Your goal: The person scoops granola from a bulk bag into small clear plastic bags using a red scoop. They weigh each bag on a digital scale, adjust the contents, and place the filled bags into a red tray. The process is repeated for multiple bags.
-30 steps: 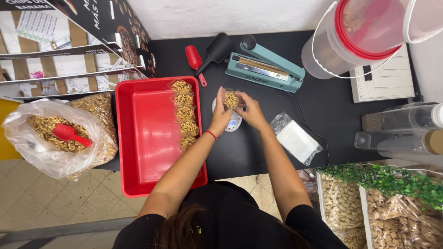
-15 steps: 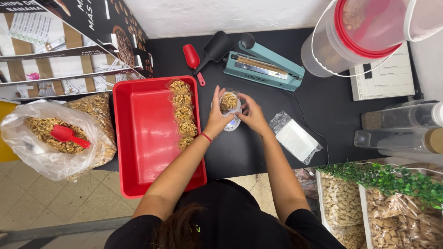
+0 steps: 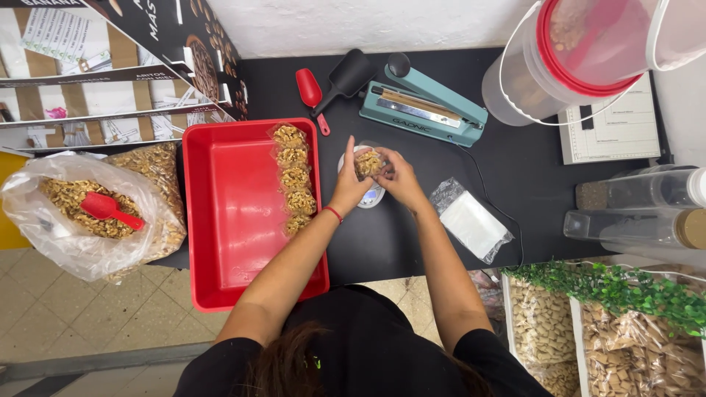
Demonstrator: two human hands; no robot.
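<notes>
**Small packet over the scale, with plenty close by to knock**

Off the desk's left edge a big clear bag of nuts (image 3: 88, 213) slumps open with a red scoop (image 3: 107, 209) stuck in it; a nudge from an elbow could tip it toward the floor. Next along, the red tray (image 3: 228, 220) overhangs the desk's front edge, a row of filled packets (image 3: 294, 180) lined up along its right wall. It looks heavy on the near side, so a bump from the forearm might slide it off.

At the middle of the desk the left hand (image 3: 347, 187) and right hand (image 3: 401, 176) are both clamped on a small clear packet of nuts (image 3: 368, 162), held just above a little scale (image 3: 368, 192). If the packet's mouth is open, which I cannot tell, a squeeze could spill nuts onto the scale.

To the right lies a stack of empty bags (image 3: 471, 220), light enough to be swept away by a sleeve. Behind, the teal heat sealer (image 3: 423, 106) has its cord trailing near the right wrist, a likely snag.
</notes>
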